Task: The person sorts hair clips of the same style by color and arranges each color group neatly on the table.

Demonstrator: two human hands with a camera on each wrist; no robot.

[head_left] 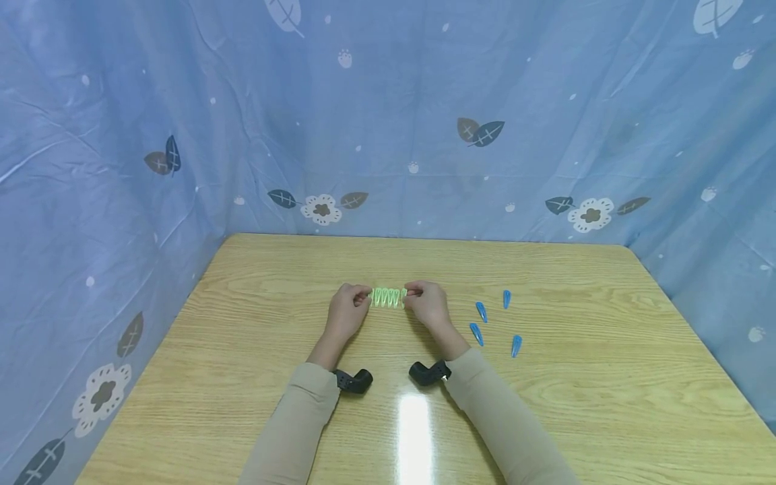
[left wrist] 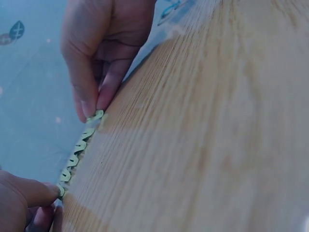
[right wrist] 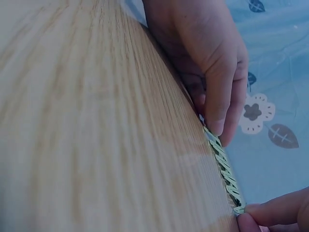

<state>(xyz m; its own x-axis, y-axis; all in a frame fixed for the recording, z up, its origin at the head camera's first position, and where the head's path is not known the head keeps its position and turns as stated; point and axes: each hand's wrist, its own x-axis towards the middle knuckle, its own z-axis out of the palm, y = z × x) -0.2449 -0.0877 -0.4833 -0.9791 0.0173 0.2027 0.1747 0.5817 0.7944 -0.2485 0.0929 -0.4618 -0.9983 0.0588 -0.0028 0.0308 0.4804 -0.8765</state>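
A row of several yellow-green snap hair clips [head_left: 386,297] lies side by side on the wooden table, narrow ends toward me. My left hand [head_left: 347,313] pinches the clip at the row's left end between thumb and fingers. At the other end, my right hand [head_left: 429,306] pinches a single green clip [head_left: 404,298], a small gap apart from the rest. The left wrist view shows the right hand [left wrist: 104,53] holding that end clip [left wrist: 95,116]. In the right wrist view the left hand's [right wrist: 212,63] fingertips partly cover the clip at its end.
Several blue hair clips [head_left: 481,311] lie scattered on the table [head_left: 582,350], right of my right hand. Behind the table hangs a blue patterned curtain [head_left: 412,121]. A black camera mount [head_left: 354,381] sits on the left wrist, another [head_left: 429,372] on the right.
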